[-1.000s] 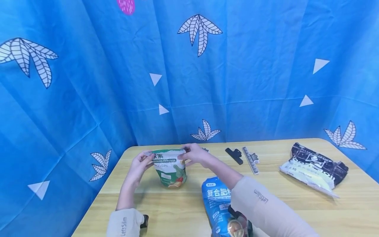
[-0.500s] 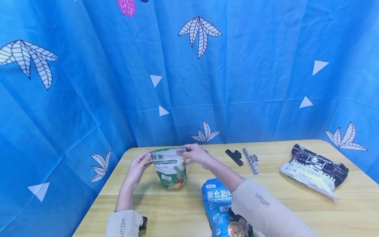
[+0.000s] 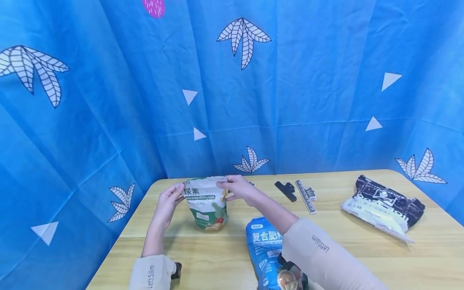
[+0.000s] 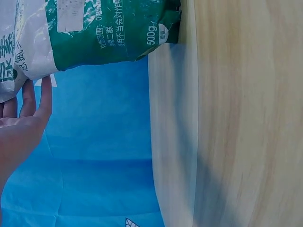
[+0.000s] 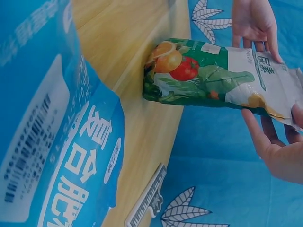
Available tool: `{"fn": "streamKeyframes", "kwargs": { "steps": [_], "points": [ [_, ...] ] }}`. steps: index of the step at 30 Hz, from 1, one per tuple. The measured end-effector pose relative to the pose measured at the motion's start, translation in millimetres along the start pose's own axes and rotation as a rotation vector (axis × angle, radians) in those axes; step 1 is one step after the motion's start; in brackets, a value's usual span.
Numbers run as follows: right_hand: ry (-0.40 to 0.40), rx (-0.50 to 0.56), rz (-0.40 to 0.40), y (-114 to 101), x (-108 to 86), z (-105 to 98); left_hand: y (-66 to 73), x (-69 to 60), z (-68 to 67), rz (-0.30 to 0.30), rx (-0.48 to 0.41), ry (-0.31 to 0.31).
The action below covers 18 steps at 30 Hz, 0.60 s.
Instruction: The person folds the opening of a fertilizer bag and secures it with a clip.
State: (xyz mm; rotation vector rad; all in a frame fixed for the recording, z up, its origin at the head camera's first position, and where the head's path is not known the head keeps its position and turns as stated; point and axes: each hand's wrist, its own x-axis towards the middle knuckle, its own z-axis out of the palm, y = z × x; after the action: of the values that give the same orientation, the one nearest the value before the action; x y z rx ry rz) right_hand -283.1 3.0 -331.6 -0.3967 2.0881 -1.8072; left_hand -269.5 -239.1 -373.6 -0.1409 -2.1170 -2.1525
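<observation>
A green-and-white fertilizer bag (image 3: 207,207) with printed vegetables stands upright at the table's back left. At its upper left edge, my left hand (image 3: 166,207) pinches the bag between thumb and fingers. My right hand (image 3: 239,189) pinches the upper right edge, thumb on the front. In the right wrist view both hands hold the bag's white top (image 5: 289,90), which looks creased. Left wrist view: the fingers (image 4: 45,97) lie against the bag's side, and the thumb is out of sight.
A blue fertilizer bag (image 3: 262,249) lies in front, partly hidden by my right sleeve. Behind it are a black clip (image 3: 286,191) and a keyboard-patterned clip (image 3: 306,196). A black-and-white bag (image 3: 384,207) lies at the right. Blue curtains (image 3: 308,80) hang behind the table (image 3: 362,257).
The top of the green-and-white bag has risen and straightened between my hands, showing more of its white upper part. Both hands keep their hold; the other things stay put.
</observation>
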Motion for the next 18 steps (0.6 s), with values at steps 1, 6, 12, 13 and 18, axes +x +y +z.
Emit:
{"fn": "streamKeyframes", "kwargs": {
  "steps": [1, 6, 12, 13, 18],
  "points": [
    [-0.002, 0.004, 0.004, -0.4, -0.1, -0.2, 0.0, 0.1, 0.0, 0.001, -0.001, -0.001],
    [-0.012, 0.021, 0.020, -0.6, -0.2, -0.3, -0.7, -0.8, 1.0, 0.004, -0.011, 0.013],
    [-0.006, 0.035, 0.029, -0.9, -0.6, 0.1, -0.5, 0.4, 4.3, -0.003, -0.043, 0.039],
    [0.001, 0.037, 0.033, -1.1, -0.9, 0.2, -0.6, 0.8, 5.1, -0.005, -0.046, 0.041],
    [0.023, 0.043, 0.044, -0.5, -1.7, 1.2, -0.5, 0.9, 7.7, -0.029, -0.065, 0.060]
  ]
}}
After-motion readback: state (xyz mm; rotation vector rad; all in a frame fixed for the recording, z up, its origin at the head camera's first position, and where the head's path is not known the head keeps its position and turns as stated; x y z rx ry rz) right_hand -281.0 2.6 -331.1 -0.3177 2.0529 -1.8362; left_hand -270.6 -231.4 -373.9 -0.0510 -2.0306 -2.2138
